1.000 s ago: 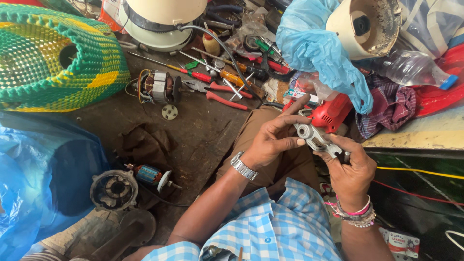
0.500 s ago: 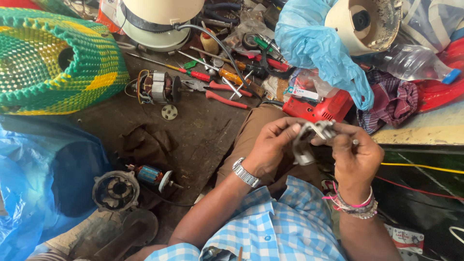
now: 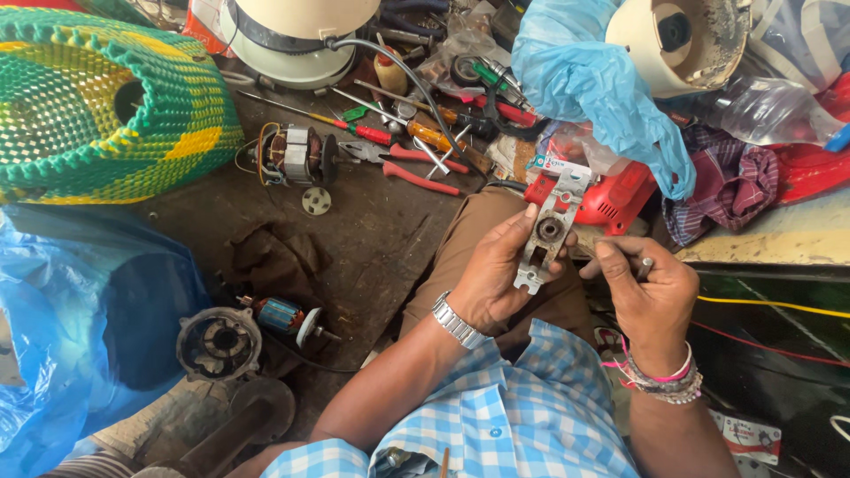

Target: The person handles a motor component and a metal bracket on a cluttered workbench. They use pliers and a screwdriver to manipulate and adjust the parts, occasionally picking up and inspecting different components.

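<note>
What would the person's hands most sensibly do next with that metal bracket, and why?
Probably bring the right hand over to the metal bracket. The left hand holds the bracket upright with its round centre hole facing the person, while the right hand pinches a small metal piece just beside it, apart from the bracket. What that piece is cannot be told.

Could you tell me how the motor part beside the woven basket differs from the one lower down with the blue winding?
The upper motor part shows copper-coloured windings in a squarish metal frame; the lower motor part is slimmer, with a blue winding on a shaft. The upper lies by the woven basket, the lower beside a round grey housing. Both rest on the ground, unheld.
</note>
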